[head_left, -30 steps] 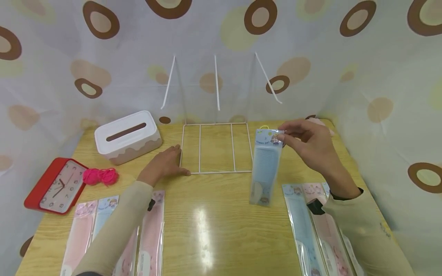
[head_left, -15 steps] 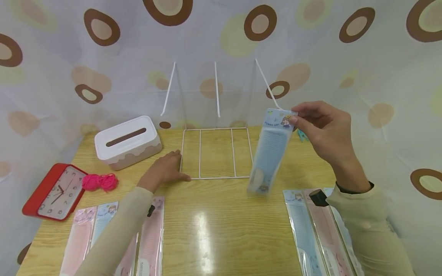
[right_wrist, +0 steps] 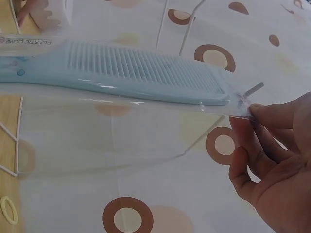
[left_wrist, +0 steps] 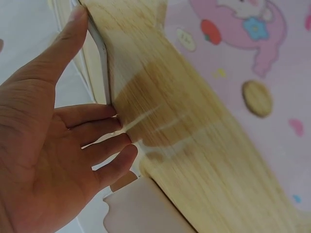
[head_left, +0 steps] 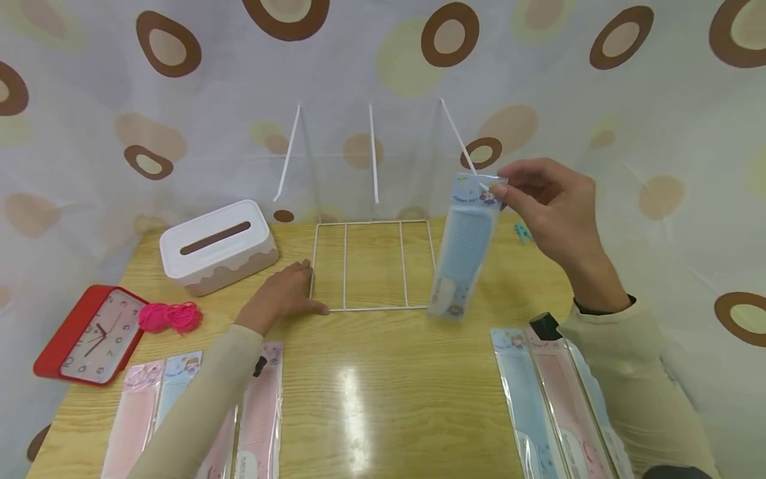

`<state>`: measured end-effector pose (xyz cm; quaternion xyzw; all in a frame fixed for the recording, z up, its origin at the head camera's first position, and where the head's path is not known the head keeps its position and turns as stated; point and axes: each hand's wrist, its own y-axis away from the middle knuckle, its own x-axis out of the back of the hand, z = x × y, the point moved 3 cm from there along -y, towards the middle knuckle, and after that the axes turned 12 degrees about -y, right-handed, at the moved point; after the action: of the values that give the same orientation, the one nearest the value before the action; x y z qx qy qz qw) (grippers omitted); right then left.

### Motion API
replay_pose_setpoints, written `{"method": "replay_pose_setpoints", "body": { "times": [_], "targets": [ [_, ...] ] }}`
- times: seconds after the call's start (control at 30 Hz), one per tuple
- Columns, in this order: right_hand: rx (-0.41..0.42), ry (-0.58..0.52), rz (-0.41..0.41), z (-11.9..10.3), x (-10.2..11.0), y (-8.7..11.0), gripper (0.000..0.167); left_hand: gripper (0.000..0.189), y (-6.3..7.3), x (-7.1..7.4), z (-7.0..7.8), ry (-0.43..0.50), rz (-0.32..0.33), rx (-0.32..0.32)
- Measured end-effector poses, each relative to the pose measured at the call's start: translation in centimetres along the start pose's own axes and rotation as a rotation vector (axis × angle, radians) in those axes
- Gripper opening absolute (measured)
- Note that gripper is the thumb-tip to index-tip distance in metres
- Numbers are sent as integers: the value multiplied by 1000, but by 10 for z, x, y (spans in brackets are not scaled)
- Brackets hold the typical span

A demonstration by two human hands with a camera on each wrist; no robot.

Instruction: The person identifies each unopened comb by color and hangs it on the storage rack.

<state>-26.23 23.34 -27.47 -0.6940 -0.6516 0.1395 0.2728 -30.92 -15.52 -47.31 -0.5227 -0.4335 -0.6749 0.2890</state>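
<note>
My right hand [head_left: 556,206] pinches the top corner of a blue comb in a clear packet [head_left: 463,246], which hangs slightly tilted. The tip of the white rack's right prong [head_left: 459,136] shows through the packet's header, close to my fingertips. In the right wrist view, the same prong end [right_wrist: 255,88] sticks out past the comb's toothed end [right_wrist: 146,73]. My left hand [head_left: 284,296] rests at the left side of the rack's wire base [head_left: 371,309], fingers extended. Its thumb and fingertips lie along the white wire [left_wrist: 106,73] in the left wrist view.
A white tissue box [head_left: 218,246], a red clock [head_left: 92,336] and pink yarn [head_left: 170,317] stand at left. Packaged combs lie at front left [head_left: 260,406] and front right [head_left: 520,399]. A turquoise clip [head_left: 523,232] lies behind my right hand. Two other prongs [head_left: 374,156] are bare.
My right hand has raised the packaged comb from over the table to the right prong, whose tip now shows through the header. My left hand has stayed at the rack base.
</note>
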Motion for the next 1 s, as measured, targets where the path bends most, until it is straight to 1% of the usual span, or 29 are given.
{"method": "replay_pose_setpoints", "body": {
  "times": [0.17, 0.27, 0.33, 0.5, 0.63, 0.77, 0.9, 1.0],
  "targets": [
    [-62, 45, -3, 16, -3, -19, 19, 103, 0, 0, 3, -48, 8, -22],
    [-102, 58, -3, 28, -4, -36, 19, 102, -1, 2, 7, -79, 11, -33],
    [-135, 55, -10, 37, -6, -48, 20, 101, 0, 4, 8, -83, 6, -33],
    [-216, 15, -17, 59, -11, -76, 19, 102, 0, 3, 10, -75, -11, -27],
    [-276, -35, -26, 70, -13, -93, 20, 102, -1, 0, 11, -73, -8, -23],
    [-315, -32, -25, 78, -12, -102, 20, 99, -4, 0, 14, -74, -4, -27],
    [-339, -5, -16, 84, -9, -106, 19, 96, -7, -1, 19, -79, -16, -34],
    [-355, -6, -20, 88, -9, -107, 19, 98, -8, -3, 21, -91, -27, -34]
  ]
}}
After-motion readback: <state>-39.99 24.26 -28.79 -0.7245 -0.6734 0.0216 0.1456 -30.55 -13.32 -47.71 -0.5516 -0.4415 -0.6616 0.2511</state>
